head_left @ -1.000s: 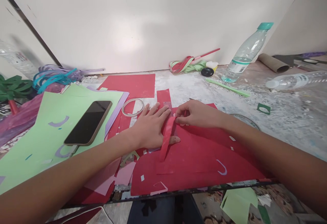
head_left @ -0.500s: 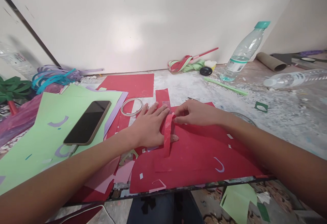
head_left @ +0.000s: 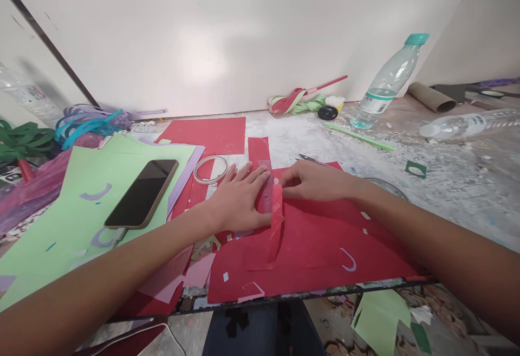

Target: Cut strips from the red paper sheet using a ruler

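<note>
My left hand (head_left: 241, 196) lies flat with fingers spread, pressing on a clear ruler (head_left: 267, 196) over the red paper sheet (head_left: 320, 237). Just right of it, my right hand (head_left: 311, 180) is closed in a pinch at the upper end of a narrow red paper strip (head_left: 277, 212). The strip curls up off the sheet, crossing in front of my left thumb, its lower part reaching down to the red paper. A pair of scissors (head_left: 309, 157) pokes out behind my right hand, mostly hidden.
A tape roll (head_left: 211, 170) sits left of my hands, beside a phone (head_left: 142, 193) on green paper (head_left: 52, 237). Toward the back right stands a tilted bottle (head_left: 379, 85); another bottle (head_left: 475, 124) lies down. Small paper scraps are scattered about.
My right hand's fingers and the red strip have shifted slightly right, exposing more of the ruler. My left hand stays in place.
</note>
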A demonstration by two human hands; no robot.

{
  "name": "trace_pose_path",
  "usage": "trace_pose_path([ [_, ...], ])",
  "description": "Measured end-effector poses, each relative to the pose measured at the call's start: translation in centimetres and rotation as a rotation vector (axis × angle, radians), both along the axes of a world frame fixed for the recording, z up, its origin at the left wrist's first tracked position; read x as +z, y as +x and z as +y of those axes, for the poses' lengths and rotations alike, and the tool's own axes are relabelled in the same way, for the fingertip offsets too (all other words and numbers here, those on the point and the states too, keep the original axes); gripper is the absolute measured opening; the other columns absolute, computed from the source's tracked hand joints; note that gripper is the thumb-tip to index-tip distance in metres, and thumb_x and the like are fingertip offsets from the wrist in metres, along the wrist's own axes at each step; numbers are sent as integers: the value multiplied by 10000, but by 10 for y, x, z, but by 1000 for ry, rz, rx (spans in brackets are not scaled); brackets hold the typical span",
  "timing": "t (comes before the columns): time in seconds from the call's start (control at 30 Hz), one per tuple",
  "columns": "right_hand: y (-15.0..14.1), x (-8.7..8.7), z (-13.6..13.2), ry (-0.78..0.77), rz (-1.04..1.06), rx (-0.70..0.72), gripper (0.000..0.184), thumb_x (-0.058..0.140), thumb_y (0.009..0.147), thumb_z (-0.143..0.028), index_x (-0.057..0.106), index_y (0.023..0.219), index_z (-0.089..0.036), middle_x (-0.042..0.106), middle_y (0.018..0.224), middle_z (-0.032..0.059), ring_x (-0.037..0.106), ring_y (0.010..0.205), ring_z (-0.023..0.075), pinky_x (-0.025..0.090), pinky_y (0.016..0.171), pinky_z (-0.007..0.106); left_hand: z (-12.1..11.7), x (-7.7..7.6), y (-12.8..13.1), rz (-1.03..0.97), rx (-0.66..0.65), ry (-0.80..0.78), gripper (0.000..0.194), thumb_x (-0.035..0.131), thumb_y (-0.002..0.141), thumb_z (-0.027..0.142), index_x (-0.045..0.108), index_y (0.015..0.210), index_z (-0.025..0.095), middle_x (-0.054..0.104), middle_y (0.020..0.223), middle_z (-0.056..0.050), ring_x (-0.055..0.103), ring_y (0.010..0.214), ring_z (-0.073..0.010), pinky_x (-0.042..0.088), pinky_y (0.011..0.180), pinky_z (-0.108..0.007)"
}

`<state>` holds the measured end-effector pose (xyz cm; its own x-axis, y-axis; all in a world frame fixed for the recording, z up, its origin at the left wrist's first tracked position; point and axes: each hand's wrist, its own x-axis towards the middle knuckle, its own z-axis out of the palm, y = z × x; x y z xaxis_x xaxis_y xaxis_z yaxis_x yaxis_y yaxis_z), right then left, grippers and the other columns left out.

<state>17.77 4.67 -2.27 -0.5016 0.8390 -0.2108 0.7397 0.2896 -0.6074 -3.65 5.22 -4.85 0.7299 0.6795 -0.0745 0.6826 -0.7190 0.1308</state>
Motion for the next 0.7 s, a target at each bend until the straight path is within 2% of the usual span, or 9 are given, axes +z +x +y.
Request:
trace_pose_path([
  [0.2, -1, -1, 0, 14, 17, 12, 221, 524, 777, -319, 544, 591, -201, 449, 556, -24, 344, 507, 111, 269, 477, 264, -1, -1, 0, -22, -2, 0, 937, 367, 802, 776, 214, 1513, 185, 177, 1580, -47, 78, 1439, -363, 66, 1151, -566],
  [0.37, -2, -1, -1, 46, 25, -28, 233, 514, 784, -343, 571, 609, -200, 486, 561, -25, 379, 507, 113, 273, 482, 262, 2, -2, -1, -48, -45, 22, 815, 392, 815, 755, 287, 1484, 301, 195, 1574, -45, 149, 1421, -378, 60, 1141, -586],
  [0.43, -1, -2, -1, 43, 32, -42, 212, 523, 777, -337, 600, 636, -199, 510, 582, -22, 397, 521, 117, 290, 492, 261, 6, 2, -4, -34, -78, -3, 811, 401, 817, 750, 278, 1488, 311, 176, 1579, -54, 120, 1431, -369, 46, 1145, -576],
  [0.57, 1, -4, 1, 18, 72, -47, 185, 554, 766, -335, 665, 721, -194, 548, 633, -8, 423, 559, 129, 316, 518, 267, 18, 16, -17, 28, -169, -156, 908, 471, 770, 770, 188, 1512, 329, 55, 1598, -20, -17, 1447, -359, 56, 1142, -570],
  [0.7, 4, -4, 3, -15, 131, -6, 206, 535, 790, -333, 687, 781, -193, 554, 669, -4, 410, 578, 127, 316, 530, 265, 23, 29, -28, 62, -241, -260, 885, 595, 784, 607, 171, 1513, 340, 57, 1596, 2, -18, 1448, -355, 101, 1134, -567],
])
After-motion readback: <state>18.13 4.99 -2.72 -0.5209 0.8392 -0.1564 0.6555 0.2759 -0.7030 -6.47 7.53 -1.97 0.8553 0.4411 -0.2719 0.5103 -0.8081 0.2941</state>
